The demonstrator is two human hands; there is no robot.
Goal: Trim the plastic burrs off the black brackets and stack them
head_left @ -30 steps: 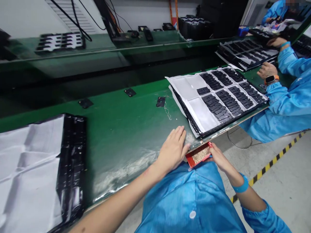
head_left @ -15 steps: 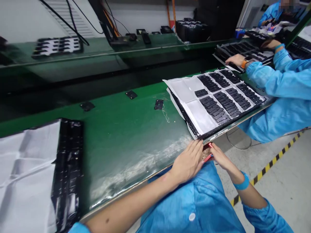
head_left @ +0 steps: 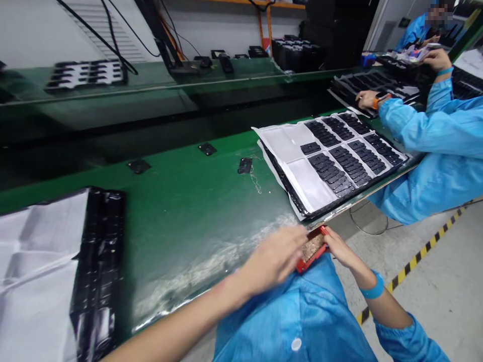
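Observation:
Below the front edge of the bench, my right hand (head_left: 337,245) grips the rim of a small red bin (head_left: 310,263). Tiny copper-coloured parts (head_left: 314,247) lie in the bin, too small to name. My left hand (head_left: 277,254) is just left of the bin, over the bench edge, palm down with fingers stretched out and somewhat blurred. I see nothing in it, though its underside is hidden. Beyond both hands, a tray (head_left: 309,187) lined with white sheet carries rows of flat black parts (head_left: 331,173); its two left compartments are bare.
Three loose black pieces, one a small plate (head_left: 245,165), lie on the green bench (head_left: 181,211). A black tray stack under white sheet (head_left: 37,251) stands at left. At right, a co-worker's blue sleeves (head_left: 426,120) reach over another tray (head_left: 377,83). Striped floor tape (head_left: 426,259) runs behind.
My left hand has moved left and down, away from the tray corner, and more of the red bin shows. The co-worker's farther hand has lifted off their tray.

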